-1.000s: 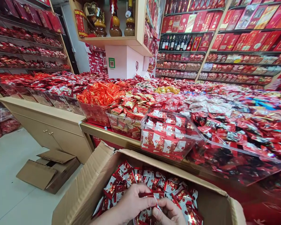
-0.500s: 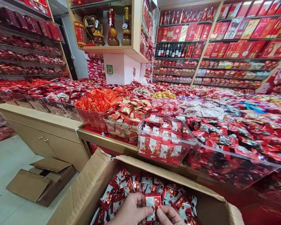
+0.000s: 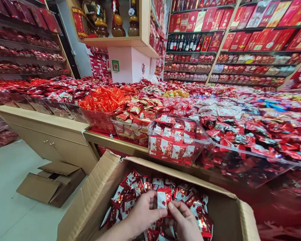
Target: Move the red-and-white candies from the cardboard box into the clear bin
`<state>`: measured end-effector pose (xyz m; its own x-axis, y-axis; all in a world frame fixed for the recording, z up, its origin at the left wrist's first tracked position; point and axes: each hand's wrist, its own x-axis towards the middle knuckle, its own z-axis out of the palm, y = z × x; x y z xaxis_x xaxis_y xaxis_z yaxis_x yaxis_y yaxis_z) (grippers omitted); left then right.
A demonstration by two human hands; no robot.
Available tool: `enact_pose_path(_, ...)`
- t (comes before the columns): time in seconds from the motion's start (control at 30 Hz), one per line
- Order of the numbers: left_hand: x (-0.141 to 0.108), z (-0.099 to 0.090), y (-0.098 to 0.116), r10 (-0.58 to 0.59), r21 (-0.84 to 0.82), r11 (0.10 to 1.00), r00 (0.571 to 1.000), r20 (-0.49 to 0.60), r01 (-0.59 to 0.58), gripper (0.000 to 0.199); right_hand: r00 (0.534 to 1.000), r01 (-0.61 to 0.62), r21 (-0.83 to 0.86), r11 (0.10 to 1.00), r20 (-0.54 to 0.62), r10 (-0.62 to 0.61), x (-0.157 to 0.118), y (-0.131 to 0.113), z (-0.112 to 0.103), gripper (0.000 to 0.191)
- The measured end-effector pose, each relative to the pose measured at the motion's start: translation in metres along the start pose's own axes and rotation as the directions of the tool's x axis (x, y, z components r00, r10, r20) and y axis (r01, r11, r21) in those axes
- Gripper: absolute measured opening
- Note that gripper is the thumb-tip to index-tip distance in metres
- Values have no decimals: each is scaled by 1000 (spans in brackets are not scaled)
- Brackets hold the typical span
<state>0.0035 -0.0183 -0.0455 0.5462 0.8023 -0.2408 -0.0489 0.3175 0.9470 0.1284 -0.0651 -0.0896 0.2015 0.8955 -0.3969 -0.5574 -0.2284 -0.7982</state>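
Between my two hands is a small red-and-white candy packet (image 3: 164,198), held upright over an opened cardboard box (image 3: 90,197). My left hand (image 3: 146,211) grips its left side, thumb across the lower front. The thumb and fingers of my right hand (image 3: 183,217) pinch its lower right edge. Below and around the hands, loose packets (image 3: 132,192) of the same red-and-white kind fill much of the box. Just behind the box, a clear plastic bin (image 3: 175,150) holds more such packets in neat rows.
Other clear bins of wrapped sweets (image 3: 132,132) line the counter, with a large red heap (image 3: 253,140) to the right. A smaller opened carton (image 3: 52,184) lies on the floor at left, beside a wooden cabinet (image 3: 40,130). Stocked shelves (image 3: 190,47) stand behind.
The view has tilted down a little, so the shelves and counter sit higher in the picture. Both hands have lifted the packet slightly and still hold it.
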Motion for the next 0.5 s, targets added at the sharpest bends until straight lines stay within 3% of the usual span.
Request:
enact_pose_path(0.23, -2, 2, -6, -81, 86, 993, 997, 8, 80, 33, 995, 97, 24, 995, 22, -98, -2, 1, 2, 28)
enact_pose_path(0.3, -2, 1, -9, -90, 96, 991, 996, -11, 91, 31, 993, 100, 36, 994, 56, -102, 1, 5, -1, 23)
enact_pose_path(0.4, -1, 1, -11, -95, 107, 989, 995, -39, 99, 26, 997, 79, 77, 994, 11, -80, 7, 11, -5, 27)
enact_pose_path(0.5, 0, 1, -11, -58, 62, 996, 998, 24, 57, 27, 996, 93, 39, 995, -2, -93, 10, 15, -6, 29)
